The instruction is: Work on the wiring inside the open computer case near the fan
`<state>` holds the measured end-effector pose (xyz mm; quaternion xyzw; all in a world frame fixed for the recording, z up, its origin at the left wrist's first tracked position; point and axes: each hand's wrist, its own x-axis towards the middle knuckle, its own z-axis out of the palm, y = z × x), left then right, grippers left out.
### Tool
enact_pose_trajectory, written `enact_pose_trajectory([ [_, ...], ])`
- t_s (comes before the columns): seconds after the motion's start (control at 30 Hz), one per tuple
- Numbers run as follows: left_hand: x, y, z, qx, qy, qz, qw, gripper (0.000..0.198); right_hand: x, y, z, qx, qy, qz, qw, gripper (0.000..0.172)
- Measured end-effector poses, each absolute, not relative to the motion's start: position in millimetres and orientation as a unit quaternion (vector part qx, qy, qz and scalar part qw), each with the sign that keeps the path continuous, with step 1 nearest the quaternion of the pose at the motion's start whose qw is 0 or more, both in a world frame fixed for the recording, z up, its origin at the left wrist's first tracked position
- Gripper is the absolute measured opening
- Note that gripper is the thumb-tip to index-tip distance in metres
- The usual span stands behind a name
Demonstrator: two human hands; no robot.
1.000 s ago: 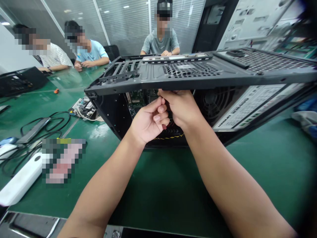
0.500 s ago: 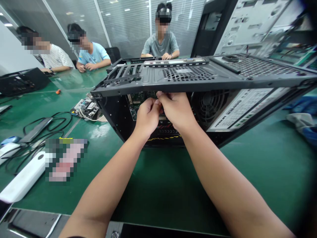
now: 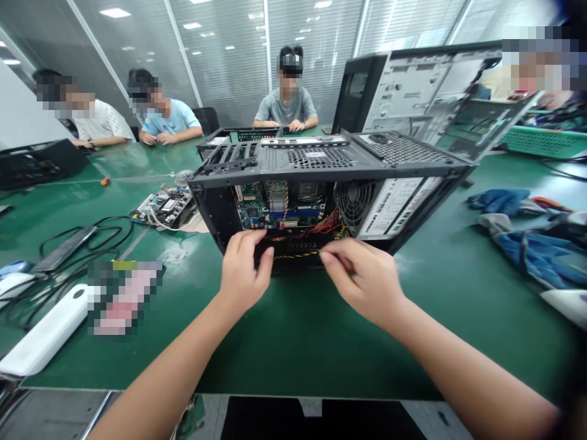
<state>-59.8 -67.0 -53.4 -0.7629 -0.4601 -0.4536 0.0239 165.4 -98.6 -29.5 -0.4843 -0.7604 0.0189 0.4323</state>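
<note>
An open black computer case (image 3: pixel 293 174) lies on the green table in front of me. Inside show a motherboard (image 3: pixel 257 205), a fan-fitted power supply with a white label (image 3: pixel 387 208), and red and other loose wires (image 3: pixel 323 226). My right hand (image 3: pixel 369 275) pinches a twisted yellow-and-black cable (image 3: pixel 296 255) at the case's lower front opening. At the left end of that cable is my left hand (image 3: pixel 245 269), thumb and fingers apart; some of its fingertips reach into the dark interior and are partly hidden.
A loose motherboard (image 3: pixel 167 205) lies left of the case, near black cables (image 3: pixel 110 223) and a white power strip (image 3: pixel 50 333). Blue gloves (image 3: pixel 527 241) lie at right. Behind stands another case (image 3: pixel 403 91), with a green basket (image 3: pixel 545 140) beyond. Several people sit around.
Both hands have come down and out from the motherboard area and moved apart. The right now pinches the yellow-and-black cable. My view has pulled back, showing more of the room.
</note>
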Motion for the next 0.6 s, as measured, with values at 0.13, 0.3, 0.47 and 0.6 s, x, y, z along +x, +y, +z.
enact_pose_trajectory([
  [0.13, -100, -79, -73, -0.688, -0.514, -0.494, 0.134, 0.037, 230, -121, -75, -0.591, -0.652, -0.127, 0.458, 0.035],
  [0.3, -112, -52, -82, -0.638, -0.596, -0.488, 0.014, 0.061, 261, -100, -104, -0.664, -0.588, 0.072, 0.456, 0.078],
  [0.47, -108, -36, -83, -0.665, -0.637, -0.390, 0.006, 0.010, 248, -88, -108, -0.701, -0.564, 0.141, 0.414, 0.050],
  [0.6, -110, -39, -82, -0.658, -0.644, -0.390, 0.013, 0.010, 247, -90, -112, -0.697, -0.565, 0.145, 0.417, 0.043],
])
